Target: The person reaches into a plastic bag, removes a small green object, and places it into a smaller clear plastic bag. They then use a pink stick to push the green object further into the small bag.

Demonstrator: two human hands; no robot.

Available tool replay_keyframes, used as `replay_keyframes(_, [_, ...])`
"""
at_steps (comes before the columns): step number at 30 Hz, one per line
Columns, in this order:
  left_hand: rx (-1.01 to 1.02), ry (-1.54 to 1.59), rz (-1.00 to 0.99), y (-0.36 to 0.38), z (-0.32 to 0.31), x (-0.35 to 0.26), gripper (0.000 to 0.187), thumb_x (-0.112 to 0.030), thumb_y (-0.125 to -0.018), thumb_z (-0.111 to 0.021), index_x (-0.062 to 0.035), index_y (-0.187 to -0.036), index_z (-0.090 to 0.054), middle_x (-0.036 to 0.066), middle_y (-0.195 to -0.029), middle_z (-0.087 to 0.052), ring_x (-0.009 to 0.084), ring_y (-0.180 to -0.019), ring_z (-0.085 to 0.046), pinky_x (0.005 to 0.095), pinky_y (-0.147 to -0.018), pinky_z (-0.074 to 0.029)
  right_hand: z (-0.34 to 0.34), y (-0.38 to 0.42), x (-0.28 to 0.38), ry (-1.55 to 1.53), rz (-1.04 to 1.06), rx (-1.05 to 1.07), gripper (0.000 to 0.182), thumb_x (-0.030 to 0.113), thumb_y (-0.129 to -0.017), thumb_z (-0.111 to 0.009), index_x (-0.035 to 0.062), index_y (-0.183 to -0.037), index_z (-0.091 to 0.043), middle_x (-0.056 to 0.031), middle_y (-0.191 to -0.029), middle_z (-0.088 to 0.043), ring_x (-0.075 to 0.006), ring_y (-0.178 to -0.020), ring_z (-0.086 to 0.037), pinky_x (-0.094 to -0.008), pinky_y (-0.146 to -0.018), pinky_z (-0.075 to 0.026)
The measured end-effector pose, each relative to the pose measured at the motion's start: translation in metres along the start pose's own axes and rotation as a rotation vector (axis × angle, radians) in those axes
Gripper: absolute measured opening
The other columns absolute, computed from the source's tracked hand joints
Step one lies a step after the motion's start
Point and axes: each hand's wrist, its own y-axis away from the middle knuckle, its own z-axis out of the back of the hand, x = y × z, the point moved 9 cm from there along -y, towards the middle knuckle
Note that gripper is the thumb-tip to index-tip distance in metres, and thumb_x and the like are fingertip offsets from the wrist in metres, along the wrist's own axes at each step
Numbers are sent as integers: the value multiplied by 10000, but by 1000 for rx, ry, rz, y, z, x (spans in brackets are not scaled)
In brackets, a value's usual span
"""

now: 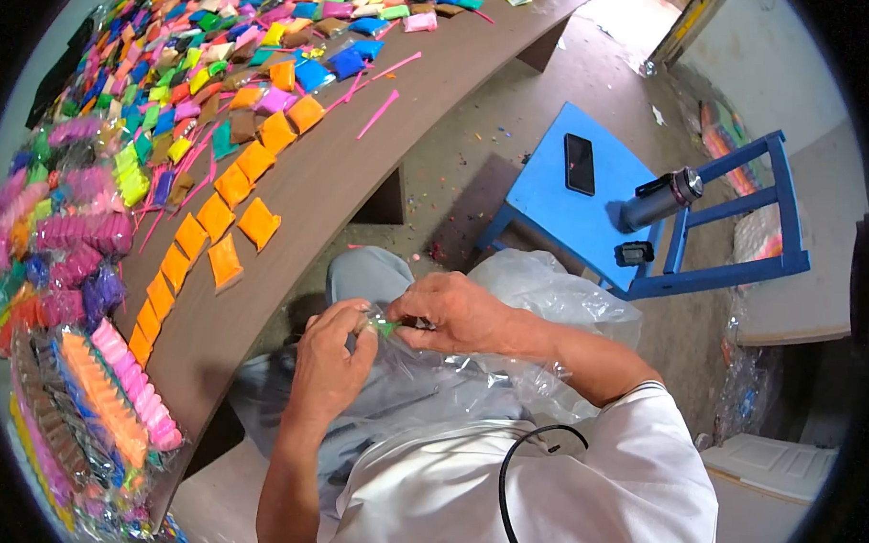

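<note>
My left hand (331, 354) and my right hand (452, 313) meet over my lap, fingers closed in a pinch. Between their fingertips is a small bright green piece (386, 326) with a bit of clear film; its kind is too small to tell. A large clear plastic bag (546, 362) lies crumpled across my lap, beneath both hands. To the left, a curved row of orange packets (235, 184) lies on the brown table (332, 177), apart from my hands.
Many colourful packets (203, 53) pile up at the table's far left, with pink strips (378, 114) nearby. Bundled packets (105, 394) line the near left. A blue chair (552, 194) on the right holds a phone (579, 165), a flask (659, 201) and a small black object (634, 254).
</note>
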Motion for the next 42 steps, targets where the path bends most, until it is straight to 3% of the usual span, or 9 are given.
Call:
replay_keyframes(13, [18, -3, -4, 6, 2, 2, 152, -105, -879, -579, 37, -927, -605, 214, -1114, -656, 375, -1009, -615, 420, -919, -440, 2, 1, -3, 77, 45, -95, 140, 32, -776, -637, 17, -915, -641, -136, -787, -640, -309, -745, -647, -393, -702, -520])
replay_keyframes(18, [-43, 73, 53, 9, 11, 10, 137, -104, -880, -568, 31, -880, -587, 208, -1103, -661, 359, -1018, -622, 414, -917, -438, 16, 12, -44, -324, -415, -139, 89, 65, -836, -652, 18, -911, -663, -108, -942, -685, -226, -850, -658, -346, -777, -521])
replay_keyframes(19, [-50, 98, 58, 9, 13, 13, 134, -103, -879, -566, 29, -863, -578, 206, -1097, -663, 352, -1017, -625, 412, -915, -439, 17, 12, -41, -324, -413, -138, 89, 65, -836, -652, 18, -911, -663, -108, -942, -685, -226, -850, -658, -346, -777, -521])
replay_keyframes(21, [-57, 107, 60, 10, 13, 12, 128, -98, -875, -567, 29, -852, -569, 204, -1092, -664, 353, -1008, -628, 411, -911, -440, 27, 4, -8, -215, -81, -159, 112, 96, -859, -683, 13, -934, -669, -109, -1011, -685, -237, -922, -653, -344, -822, -513])
replay_keyframes(24, [-72, 123, 48, 8, 13, 9, 118, -87, -867, -571, 27, -839, -561, 201, -1077, -667, 352, -989, -634, 410, -904, -443, 28, 2, 1, -182, -17, -150, 144, 112, -863, -705, 16, -967, -675, -117, -1045, -680, -245, -987, -642, -352, -854, -504])
replay_keyframes(28, [-98, 111, 21, 9, 15, 5, 104, -77, -854, -586, 22, -834, -563, 204, -1053, -671, 346, -966, -640, 411, -894, -448, 33, -6, 12, -119, -4, -160, 166, 98, -858, -711, -4, -983, -671, -111, -993, -680, -206, -927, -643, -337, -841, -510])
replay_keyframes(30, [-98, 110, 20, 10, 15, 4, 103, -78, -851, -590, 20, -833, -564, 205, -1049, -671, 343, -962, -642, 411, -892, -450, 9, -3, -9, -361, -388, 105, 189, 86, -874, -695, -22, -1023, -650, -72, -932, -666, -136, -842, -610, -294, -783, -502])
replay_keyframes(33, [-101, 117, 10, 10, 15, 3, 101, -75, -843, -598, 19, -831, -565, 207, -1047, -672, 341, -958, -643, 412, -888, -452, -12, 4, -25, -425, -444, 228, 184, 79, -888, -675, -30, -1030, -633, -19, -868, -636, -77, -782, -552, -257, -713, -473])
replay_keyframes(42, [-88, 127, 5, 11, 14, 5, 94, -66, -845, -597, 21, -833, -561, 213, -1048, -672, 348, -990, -640, 413, -900, -452, -18, 11, -28, -716, -446, 184, 175, 173, -941, -636, 0, -966, -649, 27, -833, -617, -49, -777, -516, -225, -671, -427])
